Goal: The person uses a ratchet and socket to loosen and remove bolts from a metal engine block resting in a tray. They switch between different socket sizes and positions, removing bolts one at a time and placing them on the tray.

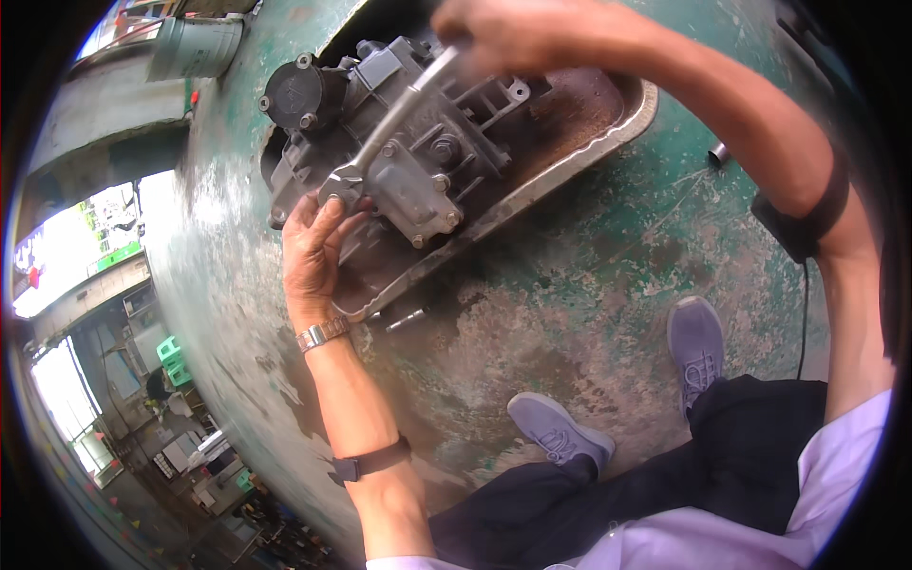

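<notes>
head | right grip [499, 40] closed on ratchet wrench [404, 109] | left grip [312, 255] pinching its end [343, 180] | floor [589, 313] between tray rim [570, 163] and shoes [695, 344]

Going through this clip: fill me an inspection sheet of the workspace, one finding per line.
Surface: floor, green paint worn and patchy.
Things: gearbox in a metal tray; wrench slanting across it.
Clutter: small metal rod on the floor by the tray; metal tube farther right.
Hands: left hand at the wrench's head; right hand grips its other end.
Cables: one black cable at the picture's right.
Surroundings: bucket upper left; green plastic item, kind unclear, below.
</notes>
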A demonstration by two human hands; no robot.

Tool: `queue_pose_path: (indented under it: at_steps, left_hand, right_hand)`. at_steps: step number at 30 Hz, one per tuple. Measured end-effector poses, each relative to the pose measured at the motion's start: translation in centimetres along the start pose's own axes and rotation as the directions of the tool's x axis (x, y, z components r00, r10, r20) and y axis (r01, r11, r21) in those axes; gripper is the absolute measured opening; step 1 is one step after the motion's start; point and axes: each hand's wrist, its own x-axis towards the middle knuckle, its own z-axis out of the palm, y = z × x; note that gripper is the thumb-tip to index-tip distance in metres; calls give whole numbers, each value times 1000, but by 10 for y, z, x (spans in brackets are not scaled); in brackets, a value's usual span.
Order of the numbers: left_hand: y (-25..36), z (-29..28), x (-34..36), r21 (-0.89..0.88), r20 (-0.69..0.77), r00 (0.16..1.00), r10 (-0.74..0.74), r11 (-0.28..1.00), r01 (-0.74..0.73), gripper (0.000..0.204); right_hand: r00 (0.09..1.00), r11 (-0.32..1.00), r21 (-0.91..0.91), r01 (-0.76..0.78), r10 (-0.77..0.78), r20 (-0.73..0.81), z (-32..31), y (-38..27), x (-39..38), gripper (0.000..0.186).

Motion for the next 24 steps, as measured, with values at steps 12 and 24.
queue_pose_path:
  at_steps: [12,24]
  left_hand:
    - [9,-9,6,113,7,1000,-29,993,28,34]
    - [12,-10,3,45,71,995,-75,996,72,39]
  right_hand:
    - [839,979,-66,-191,198,507,80,-3,-46,27]
    - [569,499,538,-679,-105,816,245,-110,-43,42]
